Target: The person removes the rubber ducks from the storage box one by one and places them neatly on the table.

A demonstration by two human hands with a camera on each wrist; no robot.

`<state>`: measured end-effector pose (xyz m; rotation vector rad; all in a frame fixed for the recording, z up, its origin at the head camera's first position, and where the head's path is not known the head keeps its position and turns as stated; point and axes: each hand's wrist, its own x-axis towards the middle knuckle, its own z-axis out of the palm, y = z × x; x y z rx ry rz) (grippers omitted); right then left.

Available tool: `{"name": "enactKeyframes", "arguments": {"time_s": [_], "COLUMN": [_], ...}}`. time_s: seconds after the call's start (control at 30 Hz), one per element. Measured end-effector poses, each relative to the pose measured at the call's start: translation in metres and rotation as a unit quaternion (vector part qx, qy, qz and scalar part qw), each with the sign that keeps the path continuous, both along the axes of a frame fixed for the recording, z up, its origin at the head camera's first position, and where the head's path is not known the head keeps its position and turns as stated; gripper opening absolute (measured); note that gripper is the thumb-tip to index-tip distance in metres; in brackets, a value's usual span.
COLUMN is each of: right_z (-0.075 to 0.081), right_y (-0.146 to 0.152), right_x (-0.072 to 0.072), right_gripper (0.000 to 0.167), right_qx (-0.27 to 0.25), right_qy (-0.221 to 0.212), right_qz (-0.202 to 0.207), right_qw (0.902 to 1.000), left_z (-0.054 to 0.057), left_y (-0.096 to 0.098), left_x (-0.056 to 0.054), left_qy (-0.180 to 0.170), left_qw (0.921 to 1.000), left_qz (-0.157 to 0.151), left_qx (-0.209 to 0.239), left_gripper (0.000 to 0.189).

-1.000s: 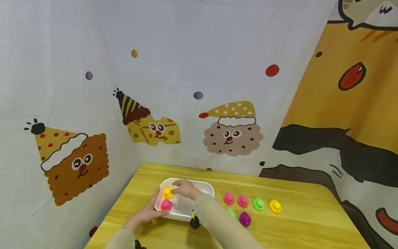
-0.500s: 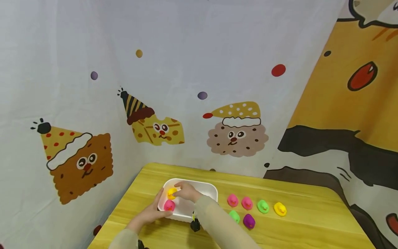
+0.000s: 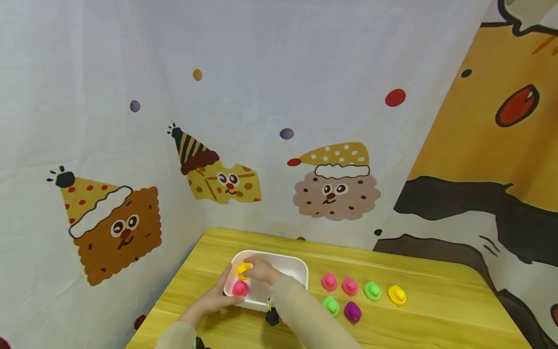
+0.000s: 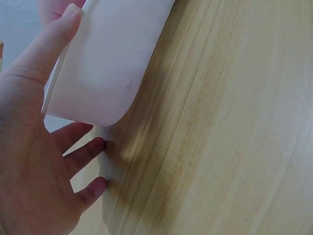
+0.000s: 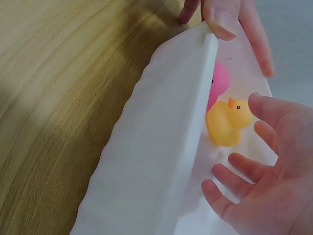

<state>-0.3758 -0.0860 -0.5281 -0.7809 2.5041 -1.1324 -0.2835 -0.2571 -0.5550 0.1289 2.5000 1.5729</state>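
Observation:
A white plastic tray [image 3: 283, 261] stands on the wooden table. My left hand [image 3: 212, 298] grips its left end, thumb over the near rim and fingers spread along the outer left side. In the right wrist view a yellow rubber duck [image 5: 225, 125] sits inside the tray beside a pink rubber duck [image 5: 219, 81]. My right hand [image 5: 279, 166] reaches into the tray with its fingers loosely spread. Its thumb tip is right at the yellow duck's head, and the other fingertips lie beside the body, not wrapped around it.
Right of the tray on the table [image 3: 436, 310] stand two pink ducks [image 3: 329, 281], two green ducks [image 3: 372, 291], a yellow duck [image 3: 397, 294] and a purple duck [image 3: 352, 311]. A cartoon-printed cloth [image 3: 244, 97] hangs behind the table.
The head view has swung slightly left, so everything sits further right. My right fingers have come a little closer over the yellow duck, covering more of it. The left hand keeps its grip.

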Motion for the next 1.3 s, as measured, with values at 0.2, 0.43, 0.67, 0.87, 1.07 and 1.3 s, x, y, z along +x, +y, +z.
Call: {"name": "enactKeyframes", "arguments": {"time_s": [0.2, 0.43, 0.67, 0.87, 1.07, 1.3], "right_z": [0.004, -0.001, -0.002, 0.002, -0.001, -0.008], "right_y": [0.0, 0.001, 0.001, 0.0, -0.003, -0.004], "right_x": [0.004, 0.003, 0.005, 0.008, 0.009, 0.011], "right_gripper": [0.047, 0.046, 0.042, 0.035, 0.032, 0.025], "right_qx": [0.006, -0.001, 0.013, 0.021, 0.012, 0.017], "right_qy": [0.01, 0.009, 0.021, 0.009, 0.011, 0.042], "right_qz": [0.019, 0.035, 0.032, 0.012, -0.008, -0.034], "right_qw": [0.9998, 0.9994, 0.9992, 0.9997, 0.9998, 0.9984], "left_z": [-0.001, -0.003, -0.003, 0.0, 0.002, 0.0], "left_y": [-0.001, 0.0, 0.001, 0.0, 0.001, 0.0], "left_x": [0.0, 0.0, 0.0, 0.001, 0.002, 0.002], "left_qy": [0.011, 0.009, 0.01, 0.013, 0.017, 0.03], "left_qw": [0.9999, 0.9999, 0.9999, 0.9999, 0.9998, 0.9995], "left_qz": [0.0, 0.003, 0.001, 0.007, 0.009, 0.006], "left_qx": [-0.008, -0.007, -0.007, -0.006, -0.004, 0.001], "left_gripper": [0.111, 0.112, 0.112, 0.112, 0.113, 0.111]}}
